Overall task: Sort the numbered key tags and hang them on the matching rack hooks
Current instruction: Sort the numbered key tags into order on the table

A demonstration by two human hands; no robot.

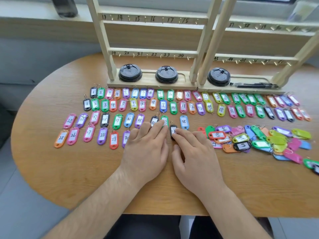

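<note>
The table (69,169) carries two racks (151,52). Before them, numbered tags (173,107) lie in rows, with a loose pile (241,138) at right. The left hand (146,149) lies flat, fingertips on a green tag (165,118). The right hand (195,152) presses straight fingers on a black tag (172,130) just beside it.

Bench (69,169): orange-brown with a fine wood grain. Racks (172,50): pale unpainted wood, with numbers hand-written in black beside brass-coloured hooks (119,54). Lids (130,73) on the rack bases: glossy black. Key tags (113,105): plastic in black, green, pink, orange, purple, blue, red and yellow-green, with white labels bearing black numerals. Pens (253,85): black. Bottle (64,6): dark grey, against a pale beige sill (34,25).
</note>
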